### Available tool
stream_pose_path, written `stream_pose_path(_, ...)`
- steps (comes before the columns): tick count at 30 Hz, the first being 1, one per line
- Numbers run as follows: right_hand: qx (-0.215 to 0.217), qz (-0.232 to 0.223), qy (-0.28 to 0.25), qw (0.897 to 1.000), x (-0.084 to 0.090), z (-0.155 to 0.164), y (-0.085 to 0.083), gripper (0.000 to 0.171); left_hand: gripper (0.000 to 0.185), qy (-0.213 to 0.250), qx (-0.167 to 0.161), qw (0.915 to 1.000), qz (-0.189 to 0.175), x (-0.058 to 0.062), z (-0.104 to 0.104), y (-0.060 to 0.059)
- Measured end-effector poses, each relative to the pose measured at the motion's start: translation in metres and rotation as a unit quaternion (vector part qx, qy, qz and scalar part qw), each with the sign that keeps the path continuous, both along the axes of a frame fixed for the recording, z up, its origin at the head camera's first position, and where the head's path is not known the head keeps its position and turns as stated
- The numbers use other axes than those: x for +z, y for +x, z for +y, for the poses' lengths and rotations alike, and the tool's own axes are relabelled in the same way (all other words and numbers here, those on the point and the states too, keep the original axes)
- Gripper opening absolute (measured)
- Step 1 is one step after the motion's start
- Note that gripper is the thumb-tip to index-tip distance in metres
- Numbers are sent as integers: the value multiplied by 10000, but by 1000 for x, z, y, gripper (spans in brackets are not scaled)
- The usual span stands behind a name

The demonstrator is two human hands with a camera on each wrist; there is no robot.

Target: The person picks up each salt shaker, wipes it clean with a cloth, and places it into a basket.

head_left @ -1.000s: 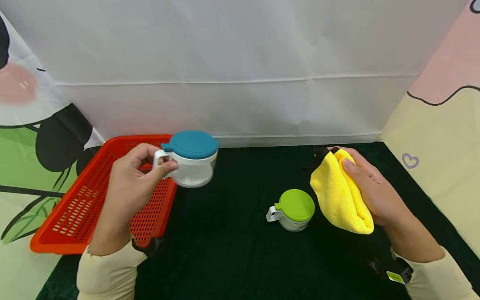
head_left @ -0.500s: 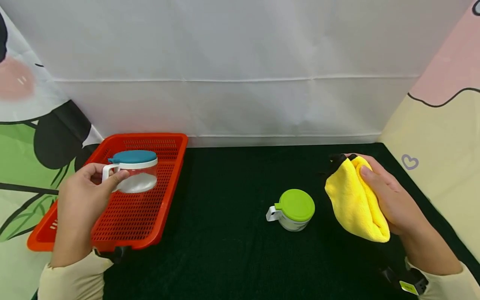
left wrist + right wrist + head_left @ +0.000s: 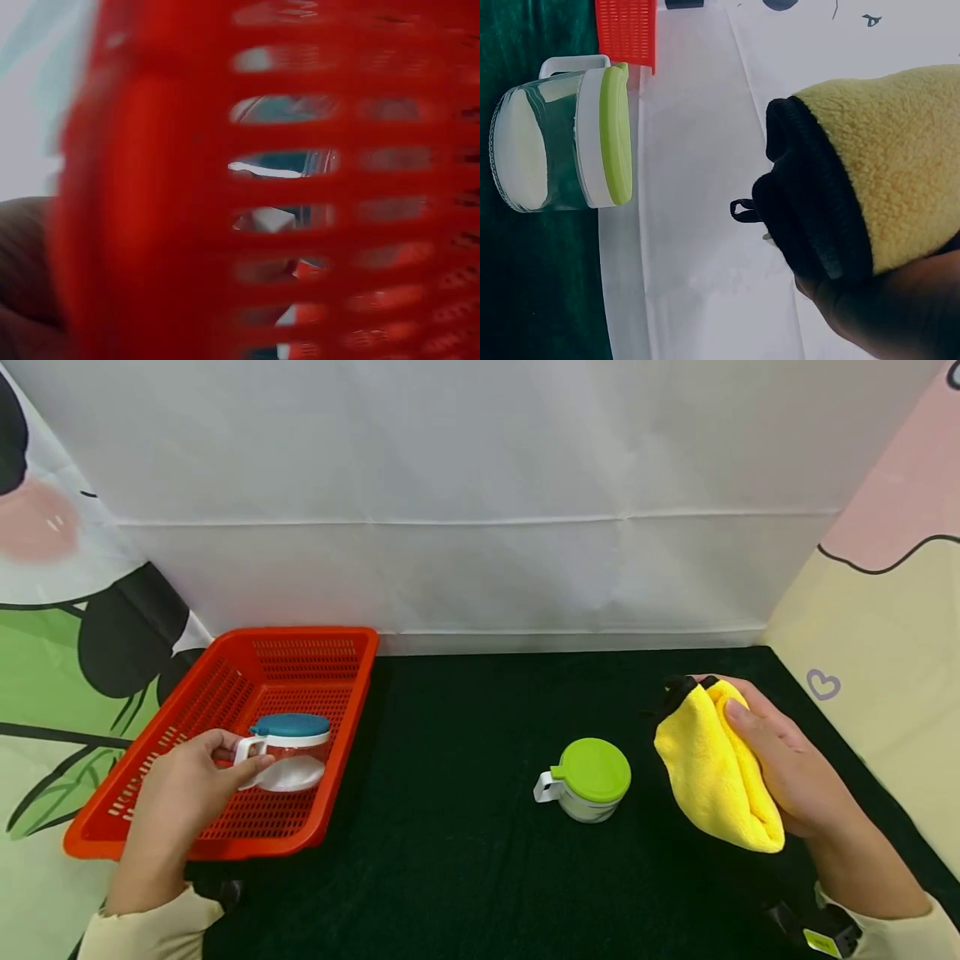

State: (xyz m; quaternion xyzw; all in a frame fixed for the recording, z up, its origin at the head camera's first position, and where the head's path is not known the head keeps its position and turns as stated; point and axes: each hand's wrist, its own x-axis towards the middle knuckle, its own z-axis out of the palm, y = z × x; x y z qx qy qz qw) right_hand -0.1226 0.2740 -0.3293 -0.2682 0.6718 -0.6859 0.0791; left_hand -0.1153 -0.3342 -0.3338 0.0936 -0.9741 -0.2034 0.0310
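My left hand (image 3: 180,795) pinches the white handle of a clear seasoning jar (image 3: 294,772) with a blue lid and white contents. The jar is upright inside the red basket (image 3: 352,727), low over its floor; whether it touches the floor I cannot tell. In the left wrist view the basket wall (image 3: 157,187) hides most of the jar. On the right, my right hand (image 3: 798,777) grips a folded yellow cloth (image 3: 708,768) with black edging, held above the table. A second seasoning jar (image 3: 592,777), green-lidded, stands between the hands, its handle pointing left.
Dark green fabric (image 3: 450,860) covers the table. A white backdrop (image 3: 487,568) rises behind it, with printed cloth walls at left and right. The basket occupies the table's left side, slotted sides and raised rim all round.
My left hand has carried the blue-lidded jar left over the basket, then down into it. The right hand has shifted slightly right and down with the cloth. The green-lidded jar stays put.
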Motion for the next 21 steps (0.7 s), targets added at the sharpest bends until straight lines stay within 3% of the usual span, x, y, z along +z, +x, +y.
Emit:
stream_pose_path(4, 19, 19, -60, 10000, -1, 0, 1, 43, 44, 61, 60, 9993, -365, -10, -3, 0)
stream_pose_path(8, 110, 46, -143, 9998, -2, 0, 2, 44, 41, -21, 74, 9966, -825, -12, -12, 0)
stream_pose_path(14, 247, 62, -245, 9994, -3, 0, 2, 45, 40, -158, -11, 9932, -1155, -13, -17, 1)
stream_pose_path(18, 241, 106, -193, 9995, -1, -2, 1, 45, 48, -369, -111, 9856, -1648, -13, -21, 1)
stream_pose_path(21, 243, 116, -164, 9995, 0, -3, 1, 45, 62, -577, -166, 9786, -1966, -6, -20, 6)
